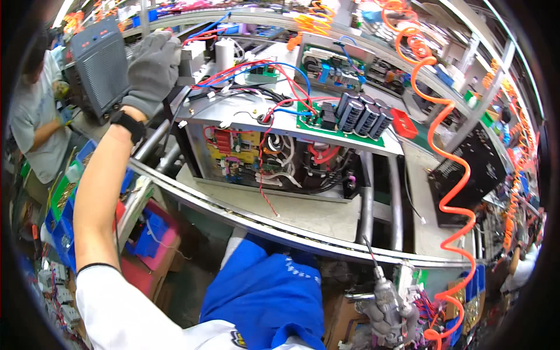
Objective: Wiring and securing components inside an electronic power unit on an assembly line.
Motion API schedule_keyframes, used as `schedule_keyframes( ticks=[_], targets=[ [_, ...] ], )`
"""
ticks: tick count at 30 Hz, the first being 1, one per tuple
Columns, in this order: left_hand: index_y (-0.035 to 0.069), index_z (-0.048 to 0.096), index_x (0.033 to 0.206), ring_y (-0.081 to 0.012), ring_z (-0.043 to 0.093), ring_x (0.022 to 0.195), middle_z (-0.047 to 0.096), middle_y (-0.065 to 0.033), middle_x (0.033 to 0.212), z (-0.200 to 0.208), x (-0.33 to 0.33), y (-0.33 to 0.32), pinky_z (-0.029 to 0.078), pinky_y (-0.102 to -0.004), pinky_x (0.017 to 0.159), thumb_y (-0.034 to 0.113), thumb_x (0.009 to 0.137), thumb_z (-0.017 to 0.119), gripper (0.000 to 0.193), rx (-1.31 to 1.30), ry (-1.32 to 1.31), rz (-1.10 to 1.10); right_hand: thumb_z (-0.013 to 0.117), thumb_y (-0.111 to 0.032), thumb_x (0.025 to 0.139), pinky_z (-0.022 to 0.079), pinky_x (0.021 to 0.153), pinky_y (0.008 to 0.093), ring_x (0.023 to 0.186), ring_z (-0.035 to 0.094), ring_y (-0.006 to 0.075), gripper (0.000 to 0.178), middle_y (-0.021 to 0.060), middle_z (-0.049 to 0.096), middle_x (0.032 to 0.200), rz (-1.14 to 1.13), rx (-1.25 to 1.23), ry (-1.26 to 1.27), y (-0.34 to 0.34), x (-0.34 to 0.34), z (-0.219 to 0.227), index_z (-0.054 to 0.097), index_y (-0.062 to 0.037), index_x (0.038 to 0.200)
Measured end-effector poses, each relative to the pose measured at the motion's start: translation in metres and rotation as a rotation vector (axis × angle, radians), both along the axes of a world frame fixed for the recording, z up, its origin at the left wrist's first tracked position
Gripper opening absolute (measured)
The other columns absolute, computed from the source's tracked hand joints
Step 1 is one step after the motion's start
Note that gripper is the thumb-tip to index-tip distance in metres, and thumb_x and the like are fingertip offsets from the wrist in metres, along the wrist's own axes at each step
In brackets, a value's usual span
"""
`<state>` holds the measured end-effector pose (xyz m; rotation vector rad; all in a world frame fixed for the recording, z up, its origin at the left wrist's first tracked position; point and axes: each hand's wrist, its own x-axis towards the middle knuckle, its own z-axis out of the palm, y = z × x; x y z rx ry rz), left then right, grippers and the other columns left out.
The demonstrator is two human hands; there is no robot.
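Observation:
My left hand point(153, 76), in a grey glove, reaches to the far left of the bench. Its fingers are bent together next to a white metal block; whatever they grip is hidden. Right of it stands an opened metal power unit point(274, 157) with circuit boards and coils inside. On its top are a green board point(344, 125) with several black capacitors and loose red and blue wires point(262, 67). Low at the right, my gloved right hand point(388, 318) is closed around a grey power screwdriver point(382, 286), its bit pointing up.
A grey vented cabinet point(100, 64) stands at far left, beside a person point(44, 111). An orange coiled hose point(449, 181) hangs down on the right, before a black panel point(472, 169). Metal rollers point(366, 198) cross the bench; a red tray point(402, 123) lies behind them.

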<state>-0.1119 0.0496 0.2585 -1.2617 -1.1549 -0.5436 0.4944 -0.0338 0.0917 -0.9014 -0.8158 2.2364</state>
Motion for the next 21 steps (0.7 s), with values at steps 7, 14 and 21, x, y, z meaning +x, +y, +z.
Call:
schedule_keyframes(
  ticks=[7, 14, 21],
  targets=[
    [0.01, 0.063, 0.095, -0.0331, 0.056, 0.105, 0.061, -0.0138, 0.105, 0.0, 0.01, 0.014, 0.043, -0.0439, 0.093, 0.024, 0.086, 0.054, 0.019, -0.116, -0.081, 0.057, 0.061, -0.035, 0.083, 0.043, 0.053, 0.0266, 0.061, 0.05, 0.0106, 0.04, 0.0035, 0.051, 0.076, 0.444, -0.054, 0.119, 0.083, -0.075, -0.027, 0.049, -0.0094, 0.111],
    [0.013, 0.063, 0.091, -0.028, 0.053, 0.111, 0.058, -0.0085, 0.104, 0.012, -0.046, -0.014, 0.031, -0.0433, 0.106, 0.023, 0.086, 0.055, 0.014, -0.162, -0.067, 0.275, 0.062, -0.034, 0.083, 0.043, 0.052, 0.0268, 0.062, 0.05, 0.0103, 0.038, 0.0033, 0.05, 0.075, 0.534, -0.03, 0.16, 0.109, -0.094, -0.044, 0.049, -0.0102, 0.11],
    [0.014, 0.064, 0.117, -0.029, 0.051, 0.121, 0.058, -0.0107, 0.126, 0.036, -0.052, -0.025, 0.038, -0.0421, 0.103, 0.031, 0.085, 0.059, 0.036, -0.079, -0.595, 0.531, 0.062, -0.033, 0.083, 0.043, 0.052, 0.0269, 0.063, 0.051, 0.0099, 0.037, 0.003, 0.05, 0.075, 0.46, -0.045, 0.114, 0.079, -0.085, -0.029, 0.048, -0.0111, 0.11]
  ],
)
